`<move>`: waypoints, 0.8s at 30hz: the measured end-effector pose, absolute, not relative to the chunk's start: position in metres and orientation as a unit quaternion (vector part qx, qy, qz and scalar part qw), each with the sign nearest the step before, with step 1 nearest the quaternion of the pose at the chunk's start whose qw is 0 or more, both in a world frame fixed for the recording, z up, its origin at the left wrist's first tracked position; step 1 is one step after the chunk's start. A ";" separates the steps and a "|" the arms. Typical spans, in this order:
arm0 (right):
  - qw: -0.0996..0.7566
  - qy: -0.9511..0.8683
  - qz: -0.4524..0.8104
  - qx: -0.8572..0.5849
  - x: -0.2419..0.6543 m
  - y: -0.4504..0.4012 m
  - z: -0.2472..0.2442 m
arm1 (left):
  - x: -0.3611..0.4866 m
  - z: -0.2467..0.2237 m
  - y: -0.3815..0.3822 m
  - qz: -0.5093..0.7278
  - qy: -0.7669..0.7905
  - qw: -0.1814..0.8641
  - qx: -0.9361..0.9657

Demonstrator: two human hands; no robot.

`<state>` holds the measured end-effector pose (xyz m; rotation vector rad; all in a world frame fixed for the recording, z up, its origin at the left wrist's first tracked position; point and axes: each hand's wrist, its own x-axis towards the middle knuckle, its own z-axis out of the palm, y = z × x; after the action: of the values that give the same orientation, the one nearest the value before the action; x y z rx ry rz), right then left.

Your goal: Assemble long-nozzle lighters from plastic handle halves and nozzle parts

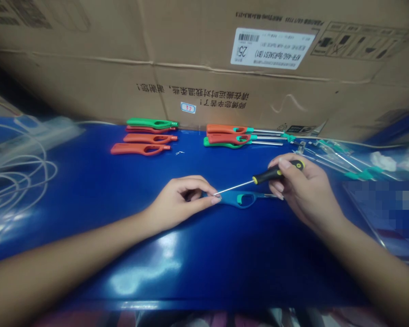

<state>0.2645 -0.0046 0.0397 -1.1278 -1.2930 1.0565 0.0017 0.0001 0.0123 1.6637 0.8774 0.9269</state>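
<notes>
Blue utility lighter [240, 199]: lengthwise across the view, butt end in the left hand, metal stub toward the right hand.
Left hand [179, 202]: curled, fingertips pinching the butt end.
Right hand [305, 195]: pinching a black-and-yellow screwdriver [271, 173], shaft reaching the butt end.
Ahead of hands: orange and green lighters [150, 138] in rows on the blue table [88, 204].

At 3 o'clock a pixelated patch [381, 213] hides whatever lies there. The left hand [180, 204] covers one end of the blue utility lighter [240, 199]. The white cord [17, 181] at 9 o'clock runs off the picture's edge, and the carton label's [272, 48] small print is unreadable.
</notes>
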 end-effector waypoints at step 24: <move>0.545 -0.542 0.437 -0.467 0.270 -0.007 0.040 | 0.003 0.016 0.001 0.374 0.341 0.467 0.725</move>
<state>0.2697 -0.0070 0.0398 -1.1068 -1.2850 1.0375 0.0034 0.0007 0.0164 1.7787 0.8357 0.9176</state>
